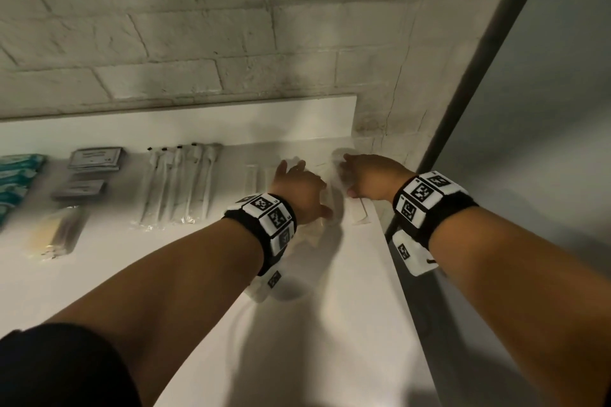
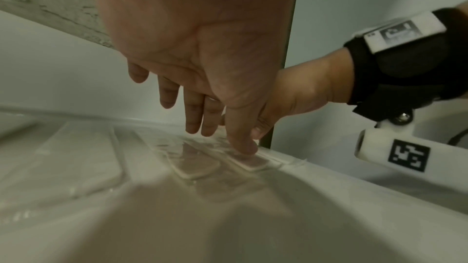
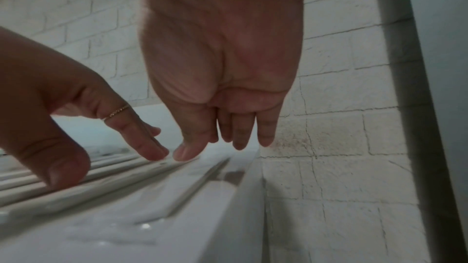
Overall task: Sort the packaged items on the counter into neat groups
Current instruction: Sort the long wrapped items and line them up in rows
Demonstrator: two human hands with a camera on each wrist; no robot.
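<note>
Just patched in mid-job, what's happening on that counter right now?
A person is lining up flat clear-wrapped white packets at the right end of the white counter. The left hand and right hand both rest straight fingers on them. Farther left lie wrapped white toothbrushes, grey sachets and teal packs, already grouped.

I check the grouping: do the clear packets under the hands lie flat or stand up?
Flat: the clear packets lie side by side on the counter.
</note>
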